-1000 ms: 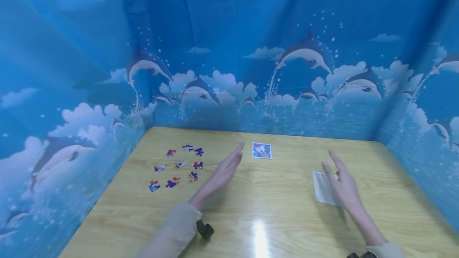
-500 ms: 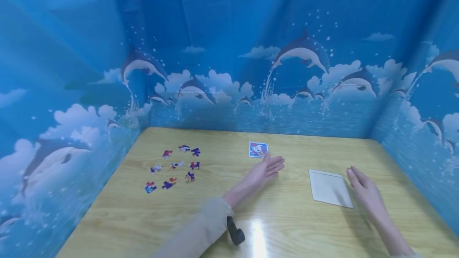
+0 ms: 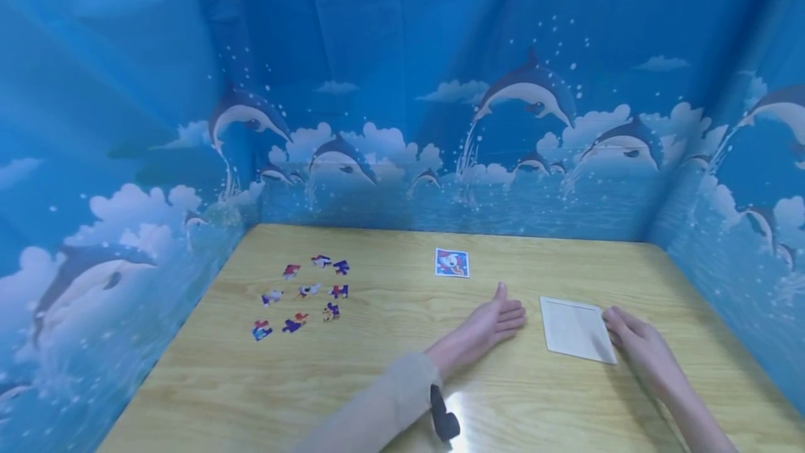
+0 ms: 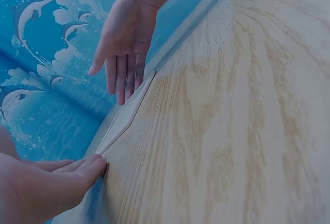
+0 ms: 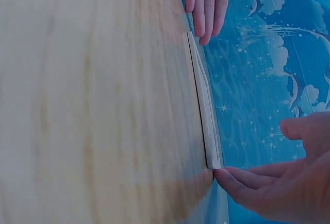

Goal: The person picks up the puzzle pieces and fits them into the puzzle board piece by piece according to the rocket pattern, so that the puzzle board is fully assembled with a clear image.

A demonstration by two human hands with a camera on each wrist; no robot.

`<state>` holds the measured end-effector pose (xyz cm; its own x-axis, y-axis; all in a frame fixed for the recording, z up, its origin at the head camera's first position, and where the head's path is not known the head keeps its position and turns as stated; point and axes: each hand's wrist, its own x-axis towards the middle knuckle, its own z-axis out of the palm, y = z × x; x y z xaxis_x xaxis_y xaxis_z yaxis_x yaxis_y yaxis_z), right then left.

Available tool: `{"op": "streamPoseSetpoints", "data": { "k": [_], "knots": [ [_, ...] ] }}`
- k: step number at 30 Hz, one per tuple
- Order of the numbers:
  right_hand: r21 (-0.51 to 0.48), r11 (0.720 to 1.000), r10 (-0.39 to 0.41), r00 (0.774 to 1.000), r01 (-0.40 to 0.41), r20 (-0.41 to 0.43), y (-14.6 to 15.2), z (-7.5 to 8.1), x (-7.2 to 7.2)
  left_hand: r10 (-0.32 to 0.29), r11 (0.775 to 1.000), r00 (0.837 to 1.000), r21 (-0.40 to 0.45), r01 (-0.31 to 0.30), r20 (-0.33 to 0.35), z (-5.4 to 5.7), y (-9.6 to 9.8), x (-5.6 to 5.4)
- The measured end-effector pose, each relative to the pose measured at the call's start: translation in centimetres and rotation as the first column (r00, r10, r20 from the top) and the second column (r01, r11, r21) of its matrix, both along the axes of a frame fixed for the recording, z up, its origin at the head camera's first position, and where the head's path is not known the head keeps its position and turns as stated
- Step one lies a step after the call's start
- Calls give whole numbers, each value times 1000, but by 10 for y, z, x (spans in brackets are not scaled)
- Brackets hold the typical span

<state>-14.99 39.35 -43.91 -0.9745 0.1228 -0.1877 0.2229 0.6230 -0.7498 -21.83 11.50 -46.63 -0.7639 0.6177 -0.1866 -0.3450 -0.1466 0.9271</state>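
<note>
A shallow pale square tray (image 3: 575,331), looking like a puzzle frame, lies flat on the right half of the table. At its right edge is my right hand (image 3: 644,348); in the right wrist view the straight fingertips of this right hand (image 5: 289,177) touch the tray's edge (image 5: 209,126), thumb held apart. My left hand (image 3: 481,334) is stretched out left of the tray, fingers straight and thumb raised. The head view leaves a small gap there, while in the left wrist view the left hand (image 4: 46,185) appears to meet the tray's corner (image 4: 116,134).
Several loose jigsaw pieces (image 3: 308,291) are spread in rough rows on the left of the wooden table (image 3: 390,257). Toward the back lies a small square picture card (image 3: 452,263) with a white cartoon animal. A blue dolphin-print curtain (image 3: 402,89) surrounds the table's back and sides.
My left hand has swept right from beside the jigsaw pieces toward the tray. My right hand has moved from over the tray to its right edge, uncovering it.
</note>
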Motion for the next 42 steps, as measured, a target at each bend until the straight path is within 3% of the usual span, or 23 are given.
{"op": "streamPoseSetpoints", "data": {
  "k": [9, 15, 22, 35, 42],
  "knots": [
    [-194, 980, 34, 999, -41, -39, -13, -3, -6, 9, 1000, 1000, -23, -9, 16, 1, 2, 0],
    [-206, 977, 44, 998, -54, -52, -20, -4, -8, 6, 998, 1000, -63, -6, -1, 2, -1, -1],
    [-247, 967, 52, 997, -65, -59, -31, -5, -12, 49, 989, 999, -136, -52, -20, 2, -7, -1],
    [-186, 978, 97, 995, -97, -10, -55, -2, -25, 95, 983, 995, -153, -98, -25, 3, -35, -3],
    [-202, 973, 111, 994, -113, -21, -69, -2, -30, 129, 981, 992, -145, -129, -9, 4, -49, -5]
  ]
}}
